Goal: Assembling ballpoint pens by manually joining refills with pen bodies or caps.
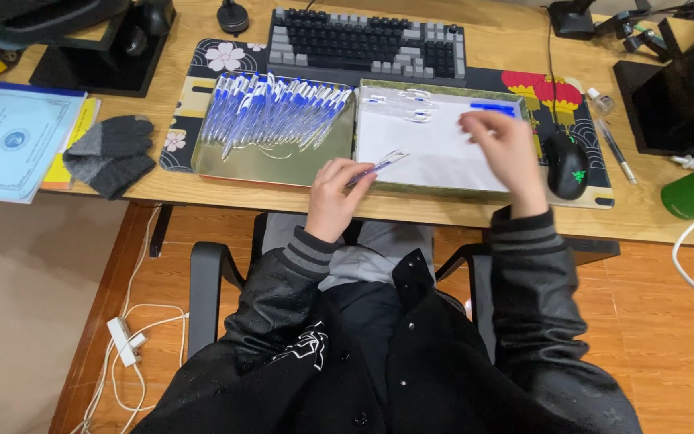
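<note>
I am sitting at the desk; left of the white tray is lying a tray of pens. My left hand is grasping a pen at the white tray's front-left corner; my right hand is hovering above it, fingers loosely curled, grasping nothing I can see.

We saw a pale blue printed sheet with a round blue seal at the desk's left edge, lying over a yellow sheet.
</note>
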